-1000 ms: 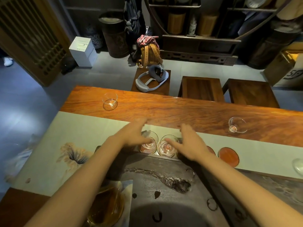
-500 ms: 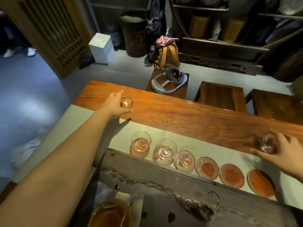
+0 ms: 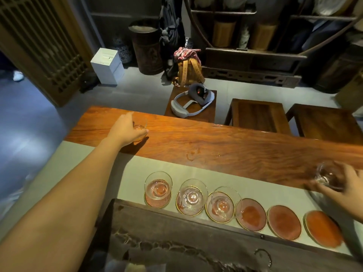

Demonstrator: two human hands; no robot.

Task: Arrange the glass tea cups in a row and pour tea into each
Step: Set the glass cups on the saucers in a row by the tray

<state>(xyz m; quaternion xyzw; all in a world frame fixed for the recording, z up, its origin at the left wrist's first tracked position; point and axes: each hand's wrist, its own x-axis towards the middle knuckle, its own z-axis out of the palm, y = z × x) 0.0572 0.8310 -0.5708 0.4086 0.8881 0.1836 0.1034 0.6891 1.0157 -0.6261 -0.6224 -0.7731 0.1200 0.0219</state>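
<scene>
Long reddish-brown wooden table (image 3: pixel 225 148) runs across the view, a pale grey-green cloth runner (image 3: pixel 157 169) along its near side.

Left hand (image 3: pixel 127 130), at about 10 o'clock from the view's centre, arm stretched far out. Fingers curled around a small clear glass tea cup (image 3: pixel 140 127) standing on bare wood; thumb side hides most of the cup, so whether it is lifted or resting cannot be told.

Right hand (image 3: pixel 345 189), at about 4 o'clock near the right edge, closed on a second clear glass cup (image 3: pixel 327 176), fingers wrapped over its far side. Cup sits at the boundary of wood and runner; contact with the surface unclear.

On the runner, at 6 o'clock, a row of six round reddish coasters with gold rims. Three leftmost carry cups: first clear cup (image 3: pixel 158 186), second clear cup (image 3: pixel 193 195), third clear cup (image 3: pixel 225 201), each just beside the next. Three bare coasters to the right: fourth (image 3: pixel 251 214), fifth (image 3: pixel 284 222), sixth (image 3: pixel 324 228).

Dark carved wooden tea tray (image 3: pixel 196 242) lies just nearer than the coaster row.

Beyond the table at 12 o'clock, a small wooden stool (image 3: pixel 208 114) bears a grey-white headset (image 3: pixel 191 101).
</scene>
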